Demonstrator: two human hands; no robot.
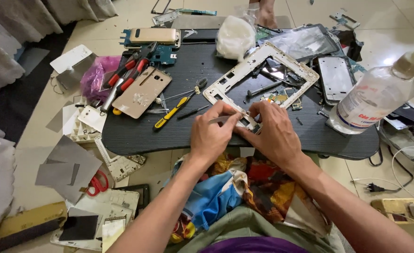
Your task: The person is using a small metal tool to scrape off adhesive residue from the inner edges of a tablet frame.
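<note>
Fingers of the left hand (pixel 212 136) pinch tweezers (pixel 225 119); the right hand (pixel 268 133) grips the frame's (pixel 258 70) near corner on the table (pixel 193 136); judged mid-pry, fine steadiness needed; bottle (pixel 375 93) stands right.

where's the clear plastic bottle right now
In the head view the clear plastic bottle lies tilted at the right end of the black table, right of the white tablet frame.
</note>
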